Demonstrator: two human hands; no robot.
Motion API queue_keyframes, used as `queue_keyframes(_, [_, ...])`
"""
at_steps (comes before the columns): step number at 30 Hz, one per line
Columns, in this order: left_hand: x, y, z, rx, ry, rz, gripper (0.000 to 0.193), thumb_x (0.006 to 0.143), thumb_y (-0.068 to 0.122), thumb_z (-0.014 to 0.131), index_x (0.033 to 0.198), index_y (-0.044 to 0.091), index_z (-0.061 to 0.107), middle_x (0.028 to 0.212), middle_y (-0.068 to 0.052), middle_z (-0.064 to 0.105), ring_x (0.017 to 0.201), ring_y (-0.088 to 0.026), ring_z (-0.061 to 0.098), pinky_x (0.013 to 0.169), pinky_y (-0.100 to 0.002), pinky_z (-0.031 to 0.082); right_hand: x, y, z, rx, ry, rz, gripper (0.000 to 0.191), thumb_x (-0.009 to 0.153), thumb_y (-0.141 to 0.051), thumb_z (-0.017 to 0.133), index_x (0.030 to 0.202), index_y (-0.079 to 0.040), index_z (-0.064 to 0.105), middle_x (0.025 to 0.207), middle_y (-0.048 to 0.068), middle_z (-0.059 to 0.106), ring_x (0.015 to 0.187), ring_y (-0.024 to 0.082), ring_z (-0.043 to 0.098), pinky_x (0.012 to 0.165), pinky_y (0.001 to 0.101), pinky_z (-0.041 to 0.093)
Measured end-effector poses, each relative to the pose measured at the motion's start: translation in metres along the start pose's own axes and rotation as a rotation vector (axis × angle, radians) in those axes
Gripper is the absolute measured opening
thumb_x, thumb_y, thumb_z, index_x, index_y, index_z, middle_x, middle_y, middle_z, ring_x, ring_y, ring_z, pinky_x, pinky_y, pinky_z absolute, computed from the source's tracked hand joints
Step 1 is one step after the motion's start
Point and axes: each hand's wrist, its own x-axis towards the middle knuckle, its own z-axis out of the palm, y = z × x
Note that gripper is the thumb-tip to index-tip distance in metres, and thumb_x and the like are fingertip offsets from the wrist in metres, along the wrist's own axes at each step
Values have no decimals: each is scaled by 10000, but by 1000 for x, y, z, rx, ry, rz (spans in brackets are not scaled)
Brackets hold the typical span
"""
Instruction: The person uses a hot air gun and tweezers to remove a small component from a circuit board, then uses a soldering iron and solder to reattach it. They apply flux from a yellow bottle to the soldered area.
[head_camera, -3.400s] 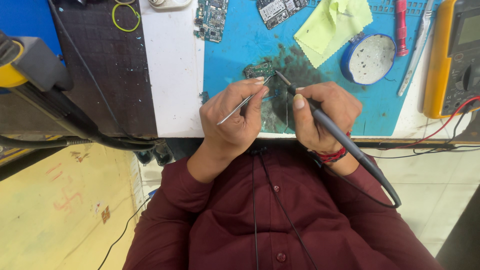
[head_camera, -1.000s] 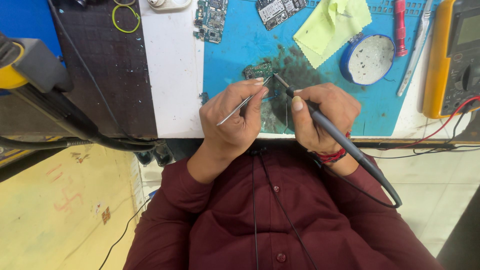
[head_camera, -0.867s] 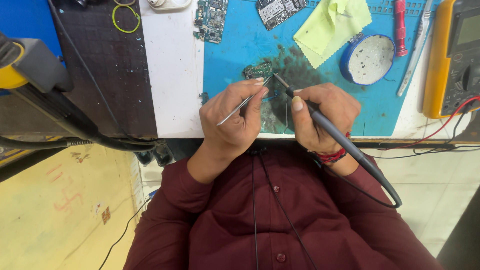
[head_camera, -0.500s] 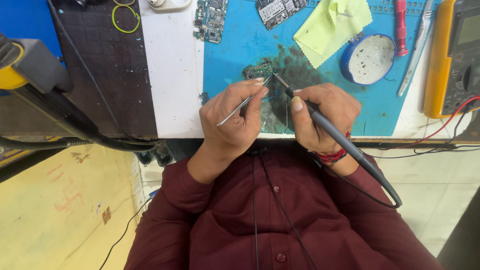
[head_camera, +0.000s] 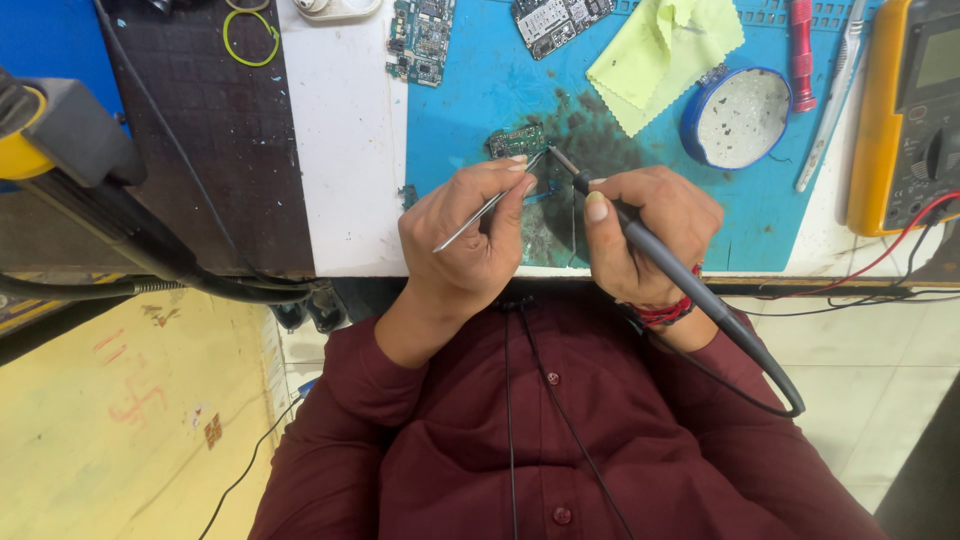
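Observation:
My left hand (head_camera: 468, 228) grips thin metal tweezers (head_camera: 487, 204) whose tips reach a small green circuit board (head_camera: 516, 140) on the blue work mat (head_camera: 470, 90). My right hand (head_camera: 648, 230) holds a grey soldering iron (head_camera: 668, 266) like a pen. Its tip rests at the board's right edge, close to the tweezer tips. The iron's black cable loops down past my right wrist over my maroon shirt. Dark stains cover the mat around the board.
Two more circuit boards (head_camera: 421, 38) lie at the mat's far edge. A yellow cloth (head_camera: 662, 55), a round blue tin (head_camera: 735, 116), a red tool (head_camera: 801, 40) and a yellow multimeter (head_camera: 908, 110) sit to the right. A black mat (head_camera: 215, 120) lies left.
Both hands hold almost still. The tweezer tips and iron tip shift only slightly at the small board.

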Motion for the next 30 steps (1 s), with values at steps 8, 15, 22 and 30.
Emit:
queue_keyframes(8, [0,0,0,10,7,7,165,997,60,773,1064,68,622,1055,-89,760,910,-225,783,740,-290,613,-3,2,0,16,32,16,56,992,-20,688,988,-13,632,873,120,695,646,238,638,590,326,471])
queue_keyframes(15, [0,-1,1,-1,5,10,168,992,54,773,1068,68,624,1062,-88,760,899,-223,782,729,-287,610,-5,4,1,9,37,24,60,986,-16,692,982,-7,632,859,119,692,638,234,633,589,323,469])
queue_keyframes(22, [-1,-3,1,-20,37,60,189,994,38,773,1100,67,619,1089,-97,758,899,-224,781,721,-286,604,-4,3,1,-2,61,35,63,1000,-28,694,1022,-7,640,912,134,698,694,254,671,631,327,496])
queue_keyframes(30, [-3,-9,3,-97,114,138,227,981,23,777,1135,65,617,1120,-127,749,968,-253,783,774,-287,619,-16,17,7,25,119,43,81,1028,-50,682,1071,7,645,864,136,651,650,218,631,619,307,471])
